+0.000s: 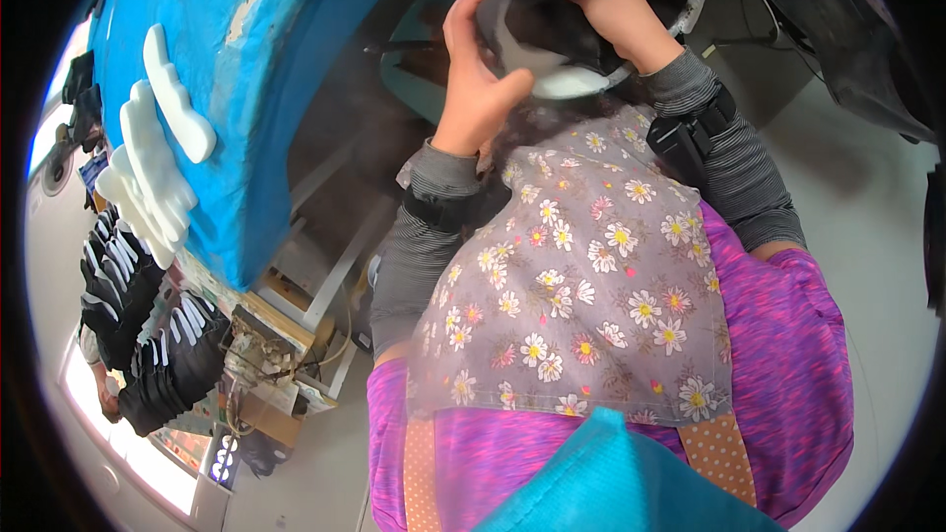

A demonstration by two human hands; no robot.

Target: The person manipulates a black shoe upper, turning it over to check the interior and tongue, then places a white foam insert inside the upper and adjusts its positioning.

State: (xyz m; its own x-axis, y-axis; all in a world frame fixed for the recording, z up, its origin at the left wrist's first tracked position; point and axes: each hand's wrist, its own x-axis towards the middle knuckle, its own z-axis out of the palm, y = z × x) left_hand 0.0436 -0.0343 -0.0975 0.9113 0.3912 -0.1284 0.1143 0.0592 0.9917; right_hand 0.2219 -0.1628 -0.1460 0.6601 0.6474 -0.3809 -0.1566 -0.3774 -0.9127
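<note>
At the top of the head view I handle a dark, hollow fabric piece [554, 25] with a grey lining and a white, curved lower edge; its exact kind does not show. My left hand [473, 79] cups its left side, thumb below and fingers above. My right hand [619, 15] reaches into the opening from the right, its fingertips hidden in the dark fold, gripping the material. Both forearms wear grey striped sleeves with black bands. Below the piece lies my grey flowered apron [581, 286].
To the left, a blue-covered table [232, 128] holds several white, wavy flat pieces [153, 163]. Beyond it are stacks of black pieces with white strips [163, 365]. A metal frame [335, 281] stands under the table. A black item [838, 49] hangs at upper right beside a thin cable.
</note>
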